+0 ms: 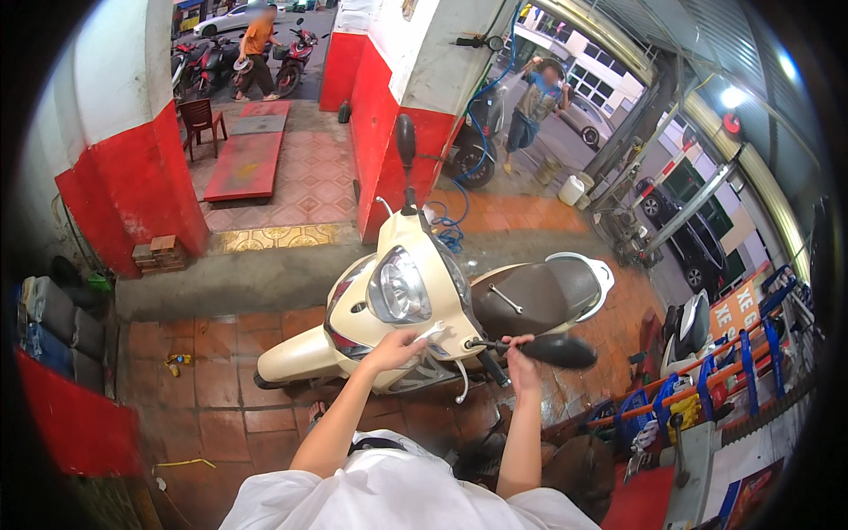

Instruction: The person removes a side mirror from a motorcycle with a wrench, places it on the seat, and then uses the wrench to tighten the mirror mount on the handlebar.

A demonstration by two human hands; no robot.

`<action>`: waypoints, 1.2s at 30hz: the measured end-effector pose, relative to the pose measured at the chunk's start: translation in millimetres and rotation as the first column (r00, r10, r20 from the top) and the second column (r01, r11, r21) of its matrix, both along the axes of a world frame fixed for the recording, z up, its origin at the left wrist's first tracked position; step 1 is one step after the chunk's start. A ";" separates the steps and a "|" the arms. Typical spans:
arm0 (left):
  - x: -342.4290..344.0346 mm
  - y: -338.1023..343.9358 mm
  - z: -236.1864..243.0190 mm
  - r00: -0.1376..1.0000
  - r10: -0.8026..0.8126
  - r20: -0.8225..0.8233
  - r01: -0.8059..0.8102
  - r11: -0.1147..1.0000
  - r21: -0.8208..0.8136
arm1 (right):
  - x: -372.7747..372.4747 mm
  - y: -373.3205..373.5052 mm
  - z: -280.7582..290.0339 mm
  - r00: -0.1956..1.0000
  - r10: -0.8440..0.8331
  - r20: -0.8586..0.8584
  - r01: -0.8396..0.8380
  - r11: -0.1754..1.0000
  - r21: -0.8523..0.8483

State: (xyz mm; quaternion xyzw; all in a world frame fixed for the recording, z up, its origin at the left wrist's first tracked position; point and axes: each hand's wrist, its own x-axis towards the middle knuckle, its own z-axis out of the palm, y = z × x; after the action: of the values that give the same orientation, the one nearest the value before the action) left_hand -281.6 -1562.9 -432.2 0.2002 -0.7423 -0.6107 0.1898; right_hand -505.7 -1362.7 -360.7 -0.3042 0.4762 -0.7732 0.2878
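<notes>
1. Tiled floor (pixel 221 433) spreads beneath the cream scooter (pixel 305 355), and a red-and-white pillar (pixel 380 159) rises behind it.
2. Both hands work at the scooter's front. The left hand (pixel 396 350) is closed around a silver wrench (pixel 434 329), its open end pointing toward the base of the near mirror (pixel 565 352).
3. The right hand (pixel 524 360) is curled around that mirror's stem, beside the scooter's near handlebar grip (pixel 495 369).
4. The mirror's long axis runs sideways from the scooter's handlebar, out to the person's right. The right hand is nearer, touching the stem; the left sits on the opposite side of the stem's base, its wrench apart from it.
5. On the scooter's brown seat (pixel 565 287) lies a second wrench (pixel 506 299); the far mirror (pixel 405 141) stands upright across the scooter.
</notes>
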 end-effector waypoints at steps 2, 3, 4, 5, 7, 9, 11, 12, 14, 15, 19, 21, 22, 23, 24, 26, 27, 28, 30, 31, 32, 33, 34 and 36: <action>-6.6 0.1 -2.3 1.000 -0.002 -0.005 0.002 0.999 0.047 | 16.4 17.0 -11.8 0.981 -0.004 -0.194 0.006 1.000 0.012; -8.3 1.6 -6.0 1.000 -0.003 -0.002 0.003 0.997 0.074 | 30.9 18.9 -8.9 0.938 -0.054 -0.343 0.079 0.995 0.061; -10.3 3.0 -4.5 1.000 -0.016 0.008 0.015 0.997 0.076 | 46.4 21.4 -4.7 0.868 -0.093 -0.488 0.162 0.981 0.101; -12.7 2.1 -2.6 0.999 -0.028 0.017 0.027 0.997 0.078 | 52.5 21.4 -8.7 0.775 -0.106 -0.623 0.192 0.979 0.071; -14.8 0.5 -5.3 1.000 -0.017 -0.002 0.017 1.000 0.026 | 63.5 9.2 0.9 0.636 -0.094 -0.766 0.188 0.982 0.036; -18.9 -0.3 -12.1 1.000 0.008 0.000 -0.008 0.998 0.058 | 72.8 -2.3 23.1 0.547 -0.022 -0.837 0.164 0.983 0.081; -18.1 -0.8 -12.9 1.000 0.001 -0.007 0.000 0.994 0.109 | 80.2 -14.5 39.3 0.471 0.061 -0.880 0.193 0.966 0.171; -16.7 -0.1 -10.1 1.000 -0.020 -0.019 0.023 0.989 0.146 | 80.5 -23.5 47.3 0.484 0.095 -0.870 0.197 0.956 0.215; -12.6 -3.4 -10.8 1.000 -0.016 -0.011 0.018 0.991 0.134 | 80.8 -49.3 61.0 0.501 0.167 -0.849 0.185 0.938 0.294; -12.4 -2.4 -16.1 1.000 0.001 0.006 -0.002 0.996 0.088 | 74.4 -63.7 52.2 0.638 0.184 -0.748 0.154 0.921 0.358; -12.3 13.6 -2.9 0.998 -0.014 0.055 0.013 0.999 0.032 | 19.3 -95.2 34.8 0.876 0.025 -0.481 0.185 0.904 0.384; -9.2 11.0 -9.9 0.998 -0.017 0.064 0.015 0.999 0.032 | 6.8 -98.3 45.0 0.962 -0.038 -0.272 0.141 0.919 0.369; -7.6 9.0 -10.2 0.999 -0.002 0.048 0.001 1.000 0.022 | -0.5 -92.7 45.4 0.981 -0.037 -0.191 0.095 0.948 0.304; -7.2 7.6 -10.3 0.999 0.010 0.031 -0.010 1.000 0.013 | -7.9 -81.5 42.7 0.993 -0.030 -0.111 0.055 0.971 0.234; -7.4 8.9 -11.7 1.000 0.015 0.018 -0.016 1.000 0.008 | -12.7 -66.6 36.7 0.999 -0.023 -0.026 0.027 0.986 0.164; -4.9 7.4 -4.4 1.000 0.008 0.026 -0.009 0.998 0.063 | -10.0 -35.6 20.3 0.999 -0.013 0.051 0.013 1.000 0.004; -5.9 8.1 0.8 1.000 -0.004 0.025 0.002 0.996 0.089 | -7.0 -14.8 8.9 0.998 -0.061 0.033 0.061 0.998 0.004; -5.8 9.1 3.9 1.000 -0.003 0.023 0.001 0.997 0.076 | 1.3 4.9 -3.3 0.994 -0.093 -0.063 0.097 0.993 0.063; -8.2 10.0 8.5 1.000 0.001 0.016 -0.002 0.999 0.051 | 23.8 29.3 -13.0 0.956 -0.135 -0.259 0.182 0.969 0.166; -10.4 9.3 8.6 1.000 -0.009 0.002 0.008 0.999 0.050 | 42.0 27.4 -4.0 0.896 -0.135 -0.424 0.224 0.960 0.167; -9.7 9.2 8.2 1.000 -0.018 -0.001 0.018 0.999 0.052 | 63.2 25.1 3.2 0.813 -0.126 -0.568 0.263 0.951 0.165; -9.0 9.6 7.1 0.999 -0.034 -0.005 0.034 0.998 0.049 | 71.1 18.9 5.9 0.722 -0.131 -0.679 0.310 0.939 0.147; -7.7 8.2 5.3 0.999 -0.033 0.008 0.033 0.998 0.048 | 78.1 8.8 14.2 0.639 -0.106 -0.762 0.293 0.949 0.114; -7.8 4.8 2.1 0.999 -0.037 0.027 0.035 0.998 0.044 | 87.1 -14.3 33.7 0.435 -0.066 -0.898 0.254 0.966 0.052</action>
State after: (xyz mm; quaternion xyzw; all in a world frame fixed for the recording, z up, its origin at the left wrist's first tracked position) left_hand -289.4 -1558.1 -430.1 0.1993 -0.7348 -0.6272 0.1642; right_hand -418.6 -1377.0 -327.0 -0.5897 0.6498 -0.4767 -0.0529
